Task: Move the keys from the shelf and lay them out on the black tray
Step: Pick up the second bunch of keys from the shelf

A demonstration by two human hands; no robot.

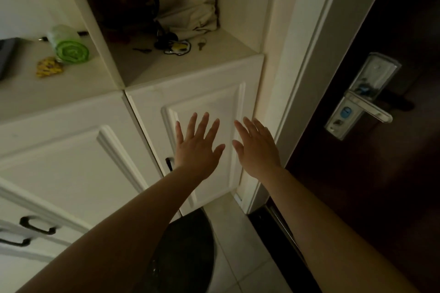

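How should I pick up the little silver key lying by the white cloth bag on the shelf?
Pinch the small silver key by its rounded head, coming from the front of the open shelf. It lies flat, with its head towards the white cloth bag and bare shelf around it. Both the left hand and right hand are empty.
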